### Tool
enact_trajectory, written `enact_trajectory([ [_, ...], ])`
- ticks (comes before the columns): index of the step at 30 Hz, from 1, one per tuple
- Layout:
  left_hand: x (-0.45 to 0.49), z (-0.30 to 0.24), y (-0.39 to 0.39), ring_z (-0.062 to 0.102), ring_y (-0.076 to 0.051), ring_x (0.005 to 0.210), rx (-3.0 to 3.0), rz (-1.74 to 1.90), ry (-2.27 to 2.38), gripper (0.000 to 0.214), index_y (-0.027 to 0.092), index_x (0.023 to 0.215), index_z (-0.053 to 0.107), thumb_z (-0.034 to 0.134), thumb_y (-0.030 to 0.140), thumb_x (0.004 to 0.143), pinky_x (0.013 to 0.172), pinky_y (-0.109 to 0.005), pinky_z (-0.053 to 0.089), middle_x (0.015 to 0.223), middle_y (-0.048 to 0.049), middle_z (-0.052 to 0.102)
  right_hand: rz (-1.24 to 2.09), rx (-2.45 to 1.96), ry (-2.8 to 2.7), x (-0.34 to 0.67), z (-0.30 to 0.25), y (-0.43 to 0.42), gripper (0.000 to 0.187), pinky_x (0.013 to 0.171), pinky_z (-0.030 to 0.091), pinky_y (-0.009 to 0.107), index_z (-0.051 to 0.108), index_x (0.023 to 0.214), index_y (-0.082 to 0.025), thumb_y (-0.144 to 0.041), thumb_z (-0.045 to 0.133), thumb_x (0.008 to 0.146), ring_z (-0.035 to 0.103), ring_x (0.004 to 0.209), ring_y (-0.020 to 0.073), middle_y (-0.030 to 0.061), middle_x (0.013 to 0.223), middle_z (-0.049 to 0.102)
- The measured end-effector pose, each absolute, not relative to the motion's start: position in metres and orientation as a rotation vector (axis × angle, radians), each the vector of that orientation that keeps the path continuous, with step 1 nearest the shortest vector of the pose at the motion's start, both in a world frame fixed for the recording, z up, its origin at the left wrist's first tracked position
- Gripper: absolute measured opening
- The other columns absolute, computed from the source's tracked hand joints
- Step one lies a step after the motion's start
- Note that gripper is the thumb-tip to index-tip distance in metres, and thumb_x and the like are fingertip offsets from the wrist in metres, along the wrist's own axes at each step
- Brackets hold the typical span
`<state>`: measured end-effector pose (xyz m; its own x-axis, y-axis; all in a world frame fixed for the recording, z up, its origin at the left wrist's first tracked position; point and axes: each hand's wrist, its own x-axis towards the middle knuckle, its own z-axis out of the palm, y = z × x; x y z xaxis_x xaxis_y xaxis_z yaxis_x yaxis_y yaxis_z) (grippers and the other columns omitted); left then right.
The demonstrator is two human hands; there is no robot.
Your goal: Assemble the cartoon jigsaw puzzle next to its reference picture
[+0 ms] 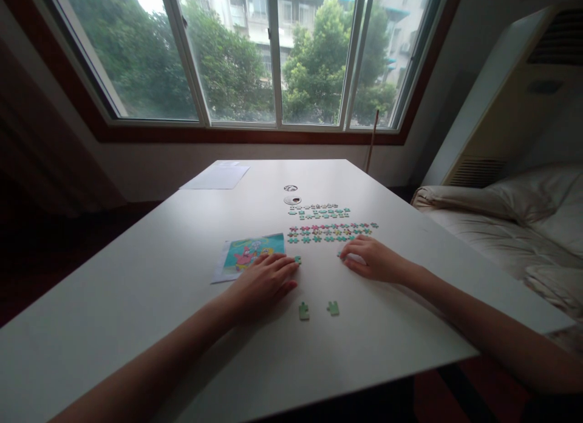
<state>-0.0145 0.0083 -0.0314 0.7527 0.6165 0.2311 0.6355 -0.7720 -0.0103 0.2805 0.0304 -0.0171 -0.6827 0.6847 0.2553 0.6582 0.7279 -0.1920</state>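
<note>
My left hand [266, 279] lies flat on the white table [159, 277], fingers stretched toward a small teal puzzle piece [297, 260] at its fingertips. It rests beside a colourful cartoon picture card [248, 255]. My right hand [370, 259] is curled palm down, fingers bent over a teal piece [339, 253] at its fingertips; whether it grips the piece is hidden. Two green pieces [303, 311] [333, 308] lie loose between my hands, nearer the front edge. Rows of several sorted pieces [330, 231] lie just beyond my hands.
More rows of pieces [321, 212] and two small round objects [292, 199] sit farther back. A sheet of paper [216, 175] lies at the far left corner. A cushioned sofa [514, 223] stands to the right; a wide window [268, 53] is ahead.
</note>
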Motion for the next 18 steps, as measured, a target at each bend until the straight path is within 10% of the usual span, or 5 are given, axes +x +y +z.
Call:
enact_trajectory([
  [18,-0.016,-0.033,0.009,0.049,-0.025,0.112,-2.867,-0.359,-1.017,0.03,0.02,0.117,0.051,0.04,0.034,0.093,0.094,-0.043,0.035,0.123,-0.0056,0.056,0.065,-1.106,-2.534,0.289,-0.009,0.042,0.017,0.084,0.043,0.035,0.063,0.095,-0.02,-0.026,0.051,0.085,0.057,0.092,0.0203,0.0075,0.095,0.066],
])
